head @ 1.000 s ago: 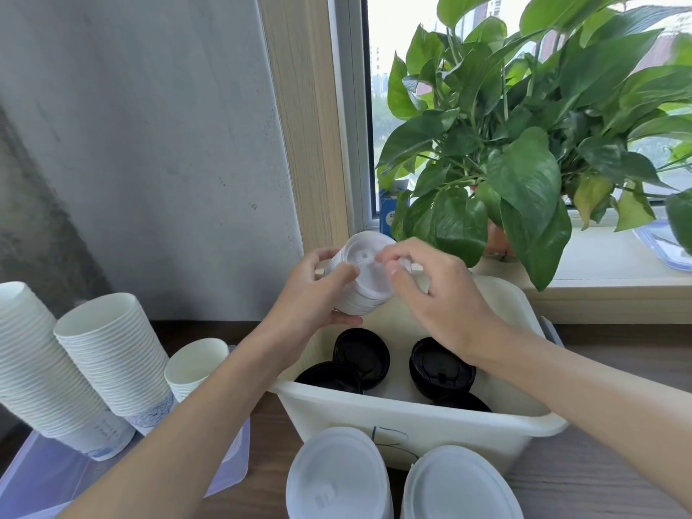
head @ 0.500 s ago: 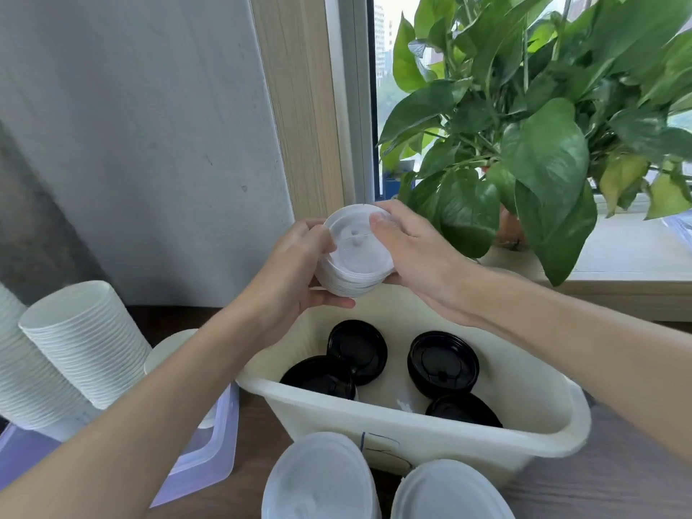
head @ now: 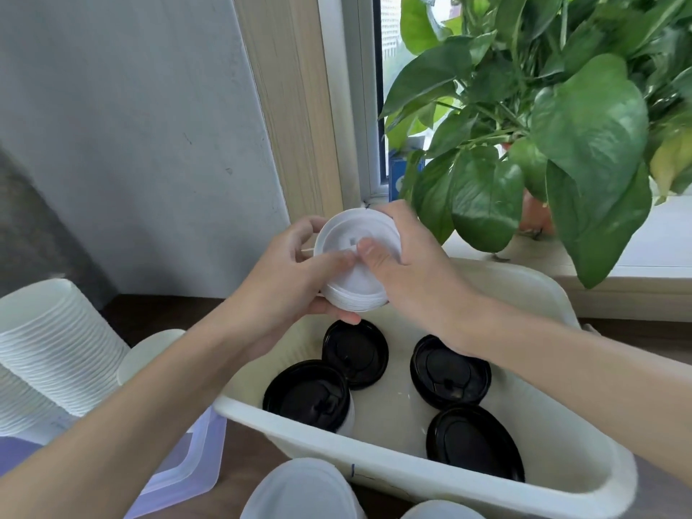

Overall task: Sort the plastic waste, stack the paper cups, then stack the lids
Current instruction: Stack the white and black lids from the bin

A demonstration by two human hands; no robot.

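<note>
While only the head view is supplied, we report from it alone. At frame centre, the stack of white lids (head: 354, 290) is held above the cream tub (head: 412, 471), tilted toward the camera. The left hand (head: 292, 282) cups it from the left and beneath, thumb on the top lid. The right hand (head: 412, 271) grips the right rim, thumb pressing the top face. Four black lids (head: 449, 370) lie loose in the tub, lower centre. We judge the white lids light, thin, flexible and slick, so they could slide apart. They are best held by opposite rims with a gentle squeeze and support underneath.
</note>
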